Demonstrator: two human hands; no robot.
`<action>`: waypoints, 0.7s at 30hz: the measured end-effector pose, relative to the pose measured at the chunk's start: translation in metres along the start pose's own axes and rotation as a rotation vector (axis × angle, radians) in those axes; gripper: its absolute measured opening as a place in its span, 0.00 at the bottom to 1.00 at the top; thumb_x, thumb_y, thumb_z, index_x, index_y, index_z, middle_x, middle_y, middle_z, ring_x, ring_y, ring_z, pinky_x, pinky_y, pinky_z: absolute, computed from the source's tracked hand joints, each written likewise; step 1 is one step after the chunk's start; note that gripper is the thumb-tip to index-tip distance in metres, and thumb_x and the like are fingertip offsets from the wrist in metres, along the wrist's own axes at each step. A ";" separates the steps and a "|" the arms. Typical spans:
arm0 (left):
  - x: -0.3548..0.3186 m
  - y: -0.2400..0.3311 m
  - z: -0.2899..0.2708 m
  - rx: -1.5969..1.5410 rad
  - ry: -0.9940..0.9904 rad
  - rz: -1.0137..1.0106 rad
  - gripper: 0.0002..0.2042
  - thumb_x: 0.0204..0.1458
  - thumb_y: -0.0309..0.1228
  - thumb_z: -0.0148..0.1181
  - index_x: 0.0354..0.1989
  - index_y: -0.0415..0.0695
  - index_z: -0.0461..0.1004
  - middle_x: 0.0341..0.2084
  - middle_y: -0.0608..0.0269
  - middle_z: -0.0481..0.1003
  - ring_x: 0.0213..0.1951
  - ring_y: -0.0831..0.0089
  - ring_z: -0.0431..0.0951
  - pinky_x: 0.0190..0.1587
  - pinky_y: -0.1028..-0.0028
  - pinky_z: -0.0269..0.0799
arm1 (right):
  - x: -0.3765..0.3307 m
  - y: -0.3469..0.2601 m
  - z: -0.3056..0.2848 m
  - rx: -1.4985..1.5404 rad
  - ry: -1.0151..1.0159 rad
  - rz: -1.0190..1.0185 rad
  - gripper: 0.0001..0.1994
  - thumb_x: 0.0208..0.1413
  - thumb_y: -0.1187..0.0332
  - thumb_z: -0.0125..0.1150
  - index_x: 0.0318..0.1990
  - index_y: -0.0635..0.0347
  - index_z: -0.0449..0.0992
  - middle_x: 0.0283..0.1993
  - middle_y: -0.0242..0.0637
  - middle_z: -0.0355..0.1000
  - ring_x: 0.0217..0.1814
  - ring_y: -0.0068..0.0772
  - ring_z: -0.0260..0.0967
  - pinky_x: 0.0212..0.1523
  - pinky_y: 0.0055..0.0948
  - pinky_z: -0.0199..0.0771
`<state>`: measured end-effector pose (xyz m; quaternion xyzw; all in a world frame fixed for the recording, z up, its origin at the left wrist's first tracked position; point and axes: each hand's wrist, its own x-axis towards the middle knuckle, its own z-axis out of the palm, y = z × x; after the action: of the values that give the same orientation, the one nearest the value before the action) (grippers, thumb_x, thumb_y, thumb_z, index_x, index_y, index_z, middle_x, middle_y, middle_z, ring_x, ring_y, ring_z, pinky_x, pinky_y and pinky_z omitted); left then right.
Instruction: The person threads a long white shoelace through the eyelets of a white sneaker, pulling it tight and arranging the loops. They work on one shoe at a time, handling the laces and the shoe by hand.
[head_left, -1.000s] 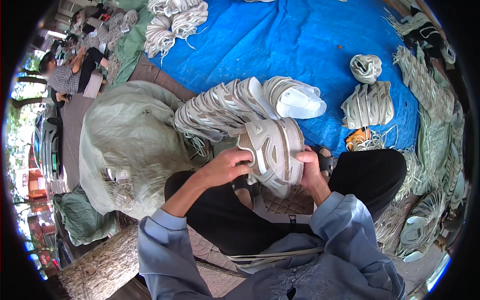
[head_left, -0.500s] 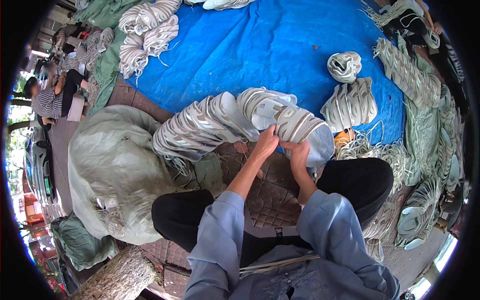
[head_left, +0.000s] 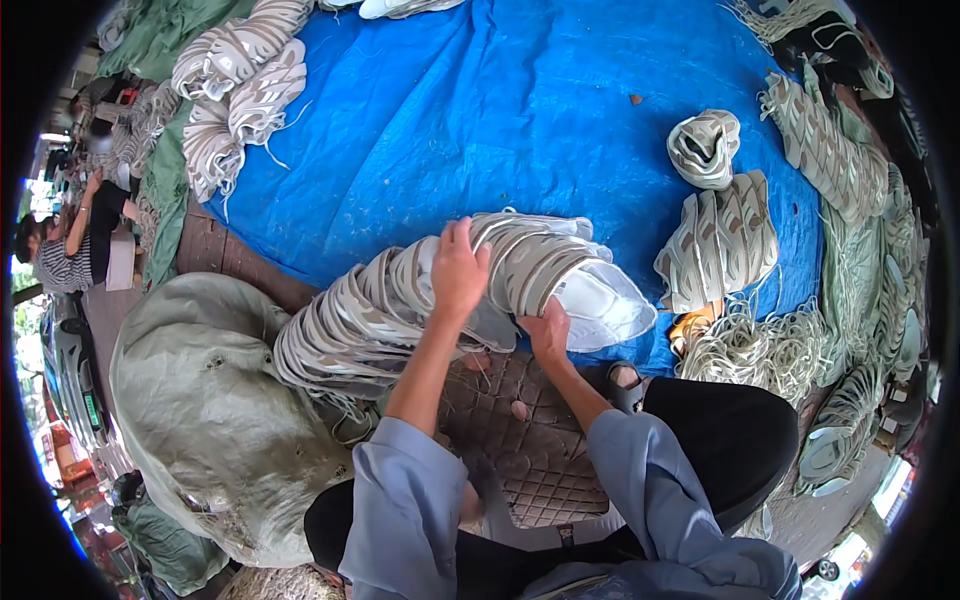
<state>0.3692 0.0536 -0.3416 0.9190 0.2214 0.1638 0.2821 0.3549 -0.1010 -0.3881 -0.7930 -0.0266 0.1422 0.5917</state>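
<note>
Here, both hands' fingers clasp long curved stack [head_left: 420, 300] of beige/white shoe uppers.

A bulging grey-green woven sack [head_left: 200, 400], the only package, sits just left of the blue tarp [head_left: 480, 120].
</note>
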 end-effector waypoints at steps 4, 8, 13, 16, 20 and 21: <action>0.023 -0.023 0.012 -0.121 -0.273 -0.213 0.23 0.44 0.38 0.54 0.46 0.36 0.63 0.42 0.43 0.67 0.45 0.50 0.66 0.47 0.62 0.62 | 0.021 0.002 0.009 -0.160 -0.197 -0.346 0.17 0.27 0.79 0.53 0.33 0.63 0.70 0.27 0.46 0.66 0.34 0.49 0.64 0.36 0.36 0.64; 0.011 -0.035 0.012 -0.077 -0.320 -0.171 0.26 0.43 0.38 0.54 0.49 0.37 0.60 0.45 0.43 0.65 0.46 0.50 0.65 0.49 0.63 0.60 | 0.050 0.009 0.006 -0.066 -0.393 -0.121 0.21 0.27 0.79 0.56 0.37 0.60 0.69 0.30 0.47 0.69 0.35 0.51 0.66 0.35 0.38 0.66; -0.003 -0.009 0.003 0.041 -0.340 -0.062 0.24 0.44 0.36 0.53 0.49 0.38 0.59 0.46 0.47 0.64 0.47 0.50 0.64 0.48 0.61 0.61 | 0.059 0.009 0.003 -0.226 -0.441 -0.324 0.23 0.25 0.76 0.61 0.38 0.61 0.68 0.32 0.45 0.70 0.36 0.51 0.67 0.36 0.39 0.67; -0.015 0.018 0.003 0.102 -0.319 0.060 0.21 0.46 0.34 0.52 0.48 0.39 0.60 0.46 0.47 0.63 0.47 0.50 0.63 0.47 0.60 0.62 | 0.058 -0.005 -0.012 -0.446 -0.528 -0.472 0.22 0.24 0.74 0.63 0.35 0.65 0.70 0.31 0.45 0.71 0.34 0.49 0.69 0.35 0.39 0.68; -0.022 0.036 0.004 0.125 -0.367 0.024 0.19 0.46 0.33 0.52 0.46 0.39 0.61 0.45 0.48 0.64 0.46 0.50 0.64 0.46 0.61 0.62 | 0.076 -0.041 -0.085 -0.923 -1.224 -0.164 0.15 0.23 0.70 0.67 0.25 0.66 0.75 0.26 0.47 0.72 0.30 0.45 0.71 0.31 0.38 0.70; -0.024 0.037 0.003 0.130 -0.367 0.036 0.19 0.46 0.33 0.52 0.46 0.38 0.62 0.44 0.48 0.64 0.46 0.50 0.64 0.46 0.61 0.62 | 0.086 -0.049 -0.118 -0.917 -1.188 -0.213 0.10 0.22 0.69 0.68 0.17 0.63 0.76 0.21 0.47 0.71 0.27 0.44 0.71 0.28 0.37 0.70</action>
<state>0.3618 0.0127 -0.3258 0.9536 0.1598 -0.0161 0.2546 0.4733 -0.1779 -0.3280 -0.7429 -0.4738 0.4623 0.0996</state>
